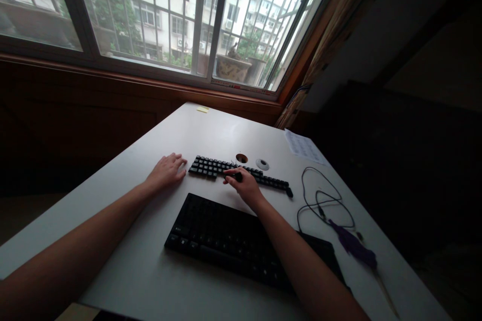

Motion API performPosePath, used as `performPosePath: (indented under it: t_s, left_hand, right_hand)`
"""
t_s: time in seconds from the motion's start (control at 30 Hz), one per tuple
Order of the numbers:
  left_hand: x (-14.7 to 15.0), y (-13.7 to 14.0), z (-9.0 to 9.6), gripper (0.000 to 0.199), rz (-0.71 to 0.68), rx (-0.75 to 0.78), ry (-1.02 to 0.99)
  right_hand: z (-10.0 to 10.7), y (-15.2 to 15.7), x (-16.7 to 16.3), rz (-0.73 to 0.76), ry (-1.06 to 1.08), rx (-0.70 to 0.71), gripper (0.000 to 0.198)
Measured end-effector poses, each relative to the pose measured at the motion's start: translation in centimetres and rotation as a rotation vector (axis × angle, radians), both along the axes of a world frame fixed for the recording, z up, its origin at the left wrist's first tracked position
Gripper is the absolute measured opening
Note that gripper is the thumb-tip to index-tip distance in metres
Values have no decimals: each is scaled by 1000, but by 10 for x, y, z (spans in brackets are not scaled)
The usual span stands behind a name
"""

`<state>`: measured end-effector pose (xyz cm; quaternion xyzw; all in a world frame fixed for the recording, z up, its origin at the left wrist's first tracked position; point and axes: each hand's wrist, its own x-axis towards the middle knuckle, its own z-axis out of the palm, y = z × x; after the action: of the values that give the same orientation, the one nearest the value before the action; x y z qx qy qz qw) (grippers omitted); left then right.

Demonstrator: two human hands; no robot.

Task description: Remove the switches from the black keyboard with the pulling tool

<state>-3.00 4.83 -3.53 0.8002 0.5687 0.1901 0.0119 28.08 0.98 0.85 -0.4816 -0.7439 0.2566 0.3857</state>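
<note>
Rows of loose black keycaps (pixel 211 164) are laid side by side on the white table (pixel 146 256). Just left of the rows, my left hand (pixel 167 169) lies flat on the tabletop, fingers stretched out and holding nothing. Over the middle of the rows is my right hand (pixel 245 186), its fingers closed around a small black keycap (pixel 238 176). Nearer to me sits a black keyboard (pixel 214 241), with my right forearm crossing above it and hiding part of its right side.
A round hole (pixel 241 158) in the tabletop and a grey cover (pixel 262 164) lie behind the keycaps. At right are a looped black cable (pixel 311 205), a purple-headed brush (pixel 356 248) and printed paper (pixel 305 146). A yellow note (pixel 202 109) is at the far corner.
</note>
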Motion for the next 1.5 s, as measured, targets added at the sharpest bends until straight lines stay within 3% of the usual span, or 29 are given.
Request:
performPosePath:
  t_s: [0.13,0.27,0.5,0.8,1.1,1.5]
  left_hand:
    - [0,0,1,46,1,-8,-19]
    - [0,-1,1,47,2,-17,2]
    - [0,-1,0,47,0,-9,9]
    - [2,-1,2,46,29,-17,95]
    - [3,-4,5,48,28,-35,112]
    - [2,-3,2,47,16,-18,91]
  right_hand:
    - [-2,-3,1,36,109,-155,26]
    - [4,-8,-1,53,107,-211,25]
    - [5,-10,-4,25,-87,-124,17]
    - [-5,-5,-5,92,-119,-6,14]
    - [-8,-7,-4,32,-264,81,8]
    - [-14,-7,-4,-7,-357,124,16]
